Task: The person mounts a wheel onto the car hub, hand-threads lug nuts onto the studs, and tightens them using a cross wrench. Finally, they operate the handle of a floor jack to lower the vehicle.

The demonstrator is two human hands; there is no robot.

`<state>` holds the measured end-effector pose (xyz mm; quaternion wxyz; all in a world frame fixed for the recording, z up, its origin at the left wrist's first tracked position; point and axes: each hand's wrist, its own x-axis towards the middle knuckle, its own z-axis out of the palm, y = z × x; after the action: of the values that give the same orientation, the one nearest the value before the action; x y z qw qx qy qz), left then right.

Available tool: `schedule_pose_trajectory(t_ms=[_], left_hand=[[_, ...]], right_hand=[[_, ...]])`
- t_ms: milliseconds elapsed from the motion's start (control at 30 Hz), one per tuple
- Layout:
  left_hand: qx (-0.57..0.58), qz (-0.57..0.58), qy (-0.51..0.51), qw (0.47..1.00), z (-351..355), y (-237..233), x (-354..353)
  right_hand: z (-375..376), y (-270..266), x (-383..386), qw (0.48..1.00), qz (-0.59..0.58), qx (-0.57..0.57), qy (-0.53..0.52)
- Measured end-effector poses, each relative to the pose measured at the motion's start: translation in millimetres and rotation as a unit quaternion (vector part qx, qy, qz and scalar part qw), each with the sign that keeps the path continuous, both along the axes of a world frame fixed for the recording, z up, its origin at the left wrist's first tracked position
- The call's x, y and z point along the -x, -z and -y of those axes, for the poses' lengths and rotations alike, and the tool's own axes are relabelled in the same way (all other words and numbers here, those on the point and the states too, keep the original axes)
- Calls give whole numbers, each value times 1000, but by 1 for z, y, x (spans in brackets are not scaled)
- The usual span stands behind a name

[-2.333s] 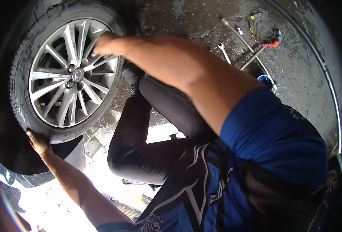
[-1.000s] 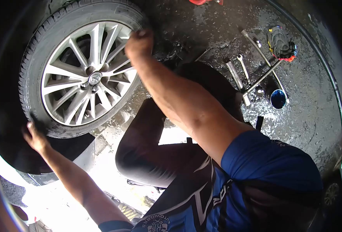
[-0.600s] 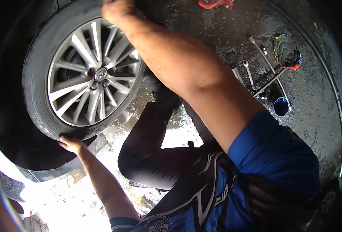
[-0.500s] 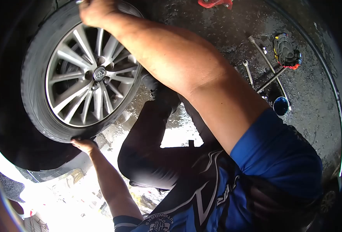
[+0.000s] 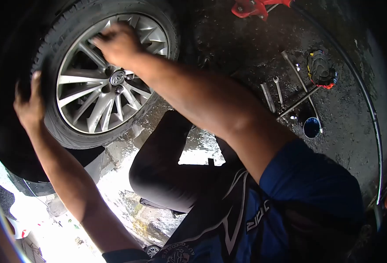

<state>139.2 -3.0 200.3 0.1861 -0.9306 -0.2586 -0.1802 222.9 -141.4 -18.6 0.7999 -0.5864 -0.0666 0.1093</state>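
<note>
A car wheel (image 5: pixel 88 127) with a silver multi-spoke alloy rim (image 5: pixel 98 115) fills the upper left. Its centre cap (image 5: pixel 117 78) bears an emblem, and a lug nut (image 5: pixel 118 90) shows close beside it. My left hand (image 5: pixel 30 107) is open, fingers spread upward at the left side of the tyre. Over the upper spokes is my right hand (image 5: pixel 121 46), blurred by motion. Its fingers point left across a spoke near the rim's upper edge, and I cannot tell whether they grip anything.
On the wet floor to the right lie a cross-shaped lug wrench (image 5: pixel 300 101), a spanner (image 5: pixel 279 91) and a dark object with coloured trim (image 5: pixel 322 70). A blue-lined cup (image 5: pixel 311 127) stands beside them. A red metal part (image 5: pixel 250 8) is at the top; a black hose (image 5: pixel 365 85) curves down the right.
My left hand has moved from under the tyre up to its left side. My right hand has come down from the top of the tyre to the upper spokes. The view has shifted slightly.
</note>
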Motion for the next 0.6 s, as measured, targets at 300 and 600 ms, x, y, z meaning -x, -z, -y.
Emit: schedule_pose_trajectory(t_ms=[300,600], left_hand=[[46,-16,-63,997,-14,7,-18],[25,-20,-83,996,0,8,-27]], right_hand=[[-51,38,95,937,-331,-104,-33],[-67,33,98,950,-308,-52,23]])
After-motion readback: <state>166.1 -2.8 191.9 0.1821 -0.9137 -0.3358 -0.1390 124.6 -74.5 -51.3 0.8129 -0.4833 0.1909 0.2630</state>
